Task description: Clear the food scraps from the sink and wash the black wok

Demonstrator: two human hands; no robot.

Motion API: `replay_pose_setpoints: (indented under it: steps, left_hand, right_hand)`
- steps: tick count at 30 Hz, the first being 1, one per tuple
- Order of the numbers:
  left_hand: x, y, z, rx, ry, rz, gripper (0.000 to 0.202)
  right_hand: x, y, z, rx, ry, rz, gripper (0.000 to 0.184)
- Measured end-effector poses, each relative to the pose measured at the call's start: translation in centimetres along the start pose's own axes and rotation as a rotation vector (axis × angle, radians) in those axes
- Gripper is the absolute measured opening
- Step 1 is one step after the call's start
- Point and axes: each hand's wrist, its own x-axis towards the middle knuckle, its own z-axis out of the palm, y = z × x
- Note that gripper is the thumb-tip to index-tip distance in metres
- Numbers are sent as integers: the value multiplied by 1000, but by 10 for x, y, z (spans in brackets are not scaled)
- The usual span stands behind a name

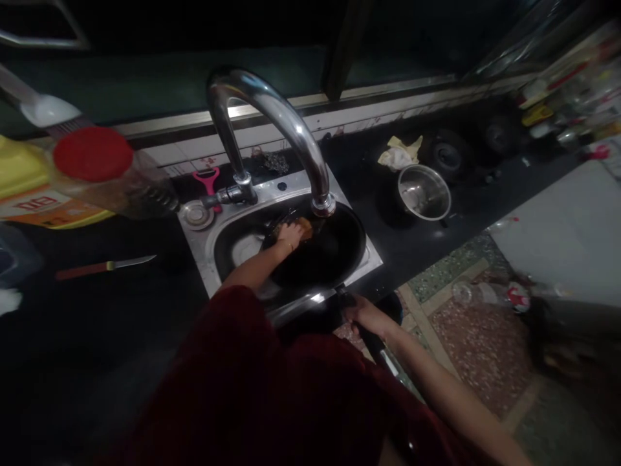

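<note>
Two hands work one dark pan [325,252] lying in the sink [220,249]: the left hand [290,234] is closed on an orange sponge [305,228] pressed against the pan's inner face below the faucet [272,116], while the right hand [366,315] is wrapped around the pan handle [376,343] at the sink's near edge, apparently to steady the pan against the scrubbing pressure. Beyond the right hand a steel bowl [424,192] stands on the worktop [145,304]; well left of the left hand lies a knife [104,266].
</note>
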Motion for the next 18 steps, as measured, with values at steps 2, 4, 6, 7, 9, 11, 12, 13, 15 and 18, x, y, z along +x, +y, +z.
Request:
replay_pose_setpoints:
  steps: [2, 4, 6, 7, 9, 11, 12, 13, 15, 18]
  left_hand:
    - [-23, -15, 15, 13, -76, -112, 45]
    - [-37, -20, 25, 8, -106, -175, 44]
    - [-34, -16, 27, -7, -89, -207, 47]
    - [-27, -10, 26, -24, -68, -223, 49]
    - [-5, 9, 21, -77, -26, -248, 54]
    - [13, 37, 16, -140, -9, -214, 61]
    - [17, 51, 14, -170, -10, -163, 64]
    - [17, 64, 13, -195, -19, -90, 64]
    - [2, 82, 14, -243, -68, 107, 55]
    - [-44, 72, 20, -313, -262, 432, 39]
  right_hand:
    - [7, 3, 5, 32, -44, 12, 17]
    - [13, 7, 10, 54, -69, 24, 18]
    - [16, 11, 13, 58, -77, 24, 20]
    - [16, 12, 13, 51, -83, 25, 21]
    - [16, 12, 12, 38, -102, 40, 23]
    - [15, 8, 10, 27, -107, 71, 23]
    - [15, 6, 10, 20, -101, 85, 23]
    - [15, 4, 9, 15, -93, 96, 22]
    - [14, 2, 9, 15, -80, 101, 22]
    - [14, 2, 8, 50, -78, 96, 21]
